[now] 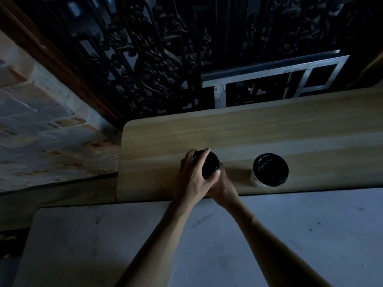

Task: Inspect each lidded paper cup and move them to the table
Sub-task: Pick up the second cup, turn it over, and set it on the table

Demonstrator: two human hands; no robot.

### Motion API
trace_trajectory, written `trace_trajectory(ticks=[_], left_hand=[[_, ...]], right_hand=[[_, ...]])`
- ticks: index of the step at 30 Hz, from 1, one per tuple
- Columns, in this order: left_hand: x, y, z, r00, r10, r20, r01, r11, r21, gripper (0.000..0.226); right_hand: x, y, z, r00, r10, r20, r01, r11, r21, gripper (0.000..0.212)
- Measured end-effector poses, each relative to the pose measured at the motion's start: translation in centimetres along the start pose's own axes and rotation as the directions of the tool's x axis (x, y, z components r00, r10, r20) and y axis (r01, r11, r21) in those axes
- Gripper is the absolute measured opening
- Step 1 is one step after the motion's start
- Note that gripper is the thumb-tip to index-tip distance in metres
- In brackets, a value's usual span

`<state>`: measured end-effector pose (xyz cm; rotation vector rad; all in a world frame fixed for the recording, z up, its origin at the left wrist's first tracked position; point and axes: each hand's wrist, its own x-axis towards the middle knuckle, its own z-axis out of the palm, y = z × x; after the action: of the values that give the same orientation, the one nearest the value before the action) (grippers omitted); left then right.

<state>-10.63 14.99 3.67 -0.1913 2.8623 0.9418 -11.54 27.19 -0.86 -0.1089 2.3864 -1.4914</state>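
Two paper cups with black lids stand on a wooden shelf [248, 131] beyond a pale marble table [290, 224]. My left hand [191, 179] wraps over the black lid of the left cup [210, 165], fingers curled around its rim. My right hand [224, 186] grips the same cup's side from below and behind; the cup's paper wall is mostly hidden by both hands. The second cup [270, 169] stands untouched to the right, its light paper side showing under the lid.
Behind the shelf rises a dark ornate carved screen [155, 59] and a metal frame [269, 77]. A rough plastered wall [41, 131] lies to the left. The scene is dim.
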Motion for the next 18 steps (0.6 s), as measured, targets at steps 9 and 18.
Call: trace_trajectory(ticks=[9, 18], left_hand=[[-0.4, -0.4, -1.5, 0.998, -0.024, -0.05, 0.011, 0.973, -0.231, 0.079], [-5.2, -0.5, -7.0, 0.999, -0.042, 0.01, 0.042, 0.894, -0.447, 0.066]], right_hand=[[0.6, 0.8, 0.4, 0.998, 0.004, 0.059, 0.004, 0.992, -0.125, 0.071], [-5.0, -4.5, -2.3, 0.955, -0.267, 0.129, 0.296, 0.87, -0.394, 0.086]])
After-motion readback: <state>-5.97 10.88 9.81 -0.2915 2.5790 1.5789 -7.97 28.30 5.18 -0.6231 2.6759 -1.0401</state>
